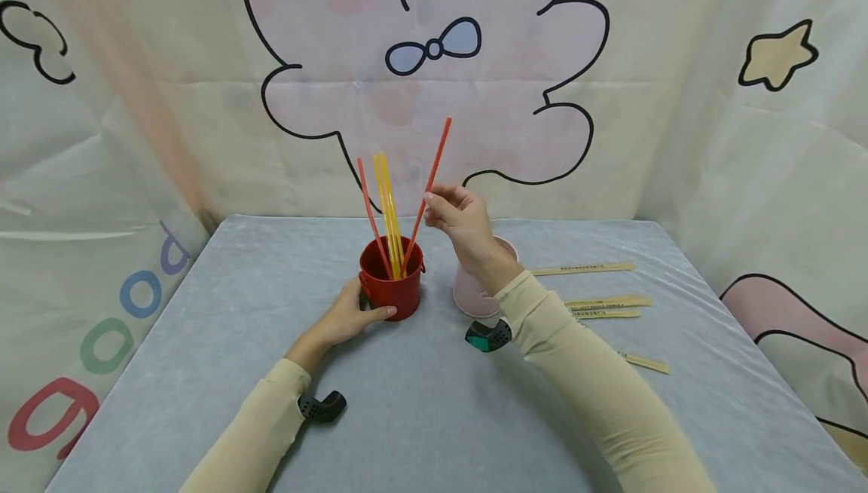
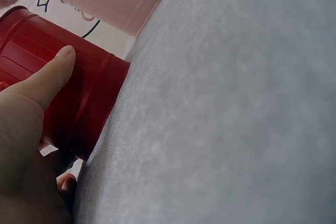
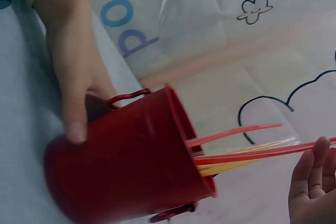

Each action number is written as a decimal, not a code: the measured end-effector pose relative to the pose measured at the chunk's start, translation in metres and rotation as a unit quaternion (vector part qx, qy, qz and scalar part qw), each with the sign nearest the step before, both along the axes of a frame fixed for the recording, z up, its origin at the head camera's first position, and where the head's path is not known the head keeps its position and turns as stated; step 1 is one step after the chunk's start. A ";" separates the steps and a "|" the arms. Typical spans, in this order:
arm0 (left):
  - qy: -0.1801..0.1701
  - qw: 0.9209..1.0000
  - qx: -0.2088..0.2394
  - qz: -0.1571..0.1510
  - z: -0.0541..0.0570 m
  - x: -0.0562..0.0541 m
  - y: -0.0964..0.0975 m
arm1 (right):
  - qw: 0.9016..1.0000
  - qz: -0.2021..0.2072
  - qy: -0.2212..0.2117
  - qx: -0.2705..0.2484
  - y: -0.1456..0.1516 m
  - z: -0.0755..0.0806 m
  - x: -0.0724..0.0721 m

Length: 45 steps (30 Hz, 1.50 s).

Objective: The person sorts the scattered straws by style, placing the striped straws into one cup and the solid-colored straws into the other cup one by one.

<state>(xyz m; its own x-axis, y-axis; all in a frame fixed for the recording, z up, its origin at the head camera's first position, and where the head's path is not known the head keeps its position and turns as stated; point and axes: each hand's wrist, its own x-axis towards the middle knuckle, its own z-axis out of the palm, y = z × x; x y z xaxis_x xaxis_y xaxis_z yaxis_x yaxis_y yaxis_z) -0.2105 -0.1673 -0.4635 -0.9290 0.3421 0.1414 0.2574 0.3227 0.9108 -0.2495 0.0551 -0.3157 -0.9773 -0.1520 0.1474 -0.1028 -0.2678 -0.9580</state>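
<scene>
Clock directions are taken from the head view, centred on the red bucket [image 1: 401,300]. The bucket stands on the grey-blue cloth [image 1: 407,433], mouth up, with a small handle at each side. One red straw [image 1: 438,148] has its lower end inside the bucket and leans out toward 1 o'clock. A second red straw [image 1: 369,193] leans toward 11 o'clock. Between the two, yellow straws [image 1: 386,184] rise near 12 o'clock; their exact number cannot be told.

The right hand [image 1: 463,218], at 2 o'clock, pinches the first red straw partway up between thumb and fingers. The left hand [image 1: 344,319], at 8 o'clock, grips the bucket: the thumb lies along the near wall, and the other fingers pass round the side, partly hidden.

A pink bucket [image 1: 469,295] stands at 3 o'clock, near the red one and apart from it, partly covered by the right wrist. Beyond it, from 3 to 4 o'clock, lie narrow printed paper strips [image 1: 610,302], some running behind the right sleeve [image 1: 583,365]. A black wrist device [image 1: 322,407] sits at the left cuff. At 12 o'clock hangs a backdrop [image 1: 624,139] bearing a drawn animal with a blue bow tie [image 1: 434,48].
</scene>
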 end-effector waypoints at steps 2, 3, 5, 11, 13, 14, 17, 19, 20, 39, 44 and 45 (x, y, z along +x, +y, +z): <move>0.003 1.000 0.005 0.000 0.000 0.000 0.000 | 1.000 0.005 -0.015 0.013 -0.003 -0.008 -0.002; 0.004 1.000 0.006 0.000 0.000 0.000 0.000 | 0.999 0.006 -0.022 0.022 -0.004 -0.012 -0.003; 0.006 1.000 0.006 0.000 0.000 0.000 0.000 | 0.999 0.004 -0.032 0.043 -0.006 -0.019 -0.003; 0.006 1.000 0.000 0.002 0.000 0.000 0.000 | 0.991 -0.004 -0.044 0.123 -0.009 -0.031 -0.003; 0.004 1.000 0.002 0.001 0.000 0.001 0.001 | 0.988 -0.004 -0.041 0.147 -0.010 -0.032 -0.002; 0.003 1.000 0.003 0.001 0.001 0.001 0.001 | 0.987 -0.003 -0.039 0.156 -0.011 -0.031 -0.002; 0.002 1.000 0.004 0.004 0.003 0.002 0.001 | 0.985 0.001 -0.032 0.171 -0.013 -0.030 -0.002; 0.002 1.000 0.005 0.004 0.003 0.003 0.001 | 0.985 0.008 -0.031 0.172 -0.014 -0.029 -0.001; 0.003 1.000 0.007 0.004 0.003 0.003 0.001 | 0.985 0.011 -0.032 0.171 -0.015 -0.029 -0.002; -0.002 1.000 0.010 0.006 0.002 0.003 0.001 | 0.987 0.023 -0.075 0.139 -0.012 -0.021 0.003; 0.000 1.000 0.005 0.005 0.002 0.002 0.002 | 0.986 0.000 -0.081 0.148 -0.005 -0.016 0.004; 0.002 1.000 0.004 0.004 0.002 0.002 0.002 | 0.986 -0.005 -0.081 0.148 -0.003 -0.014 0.004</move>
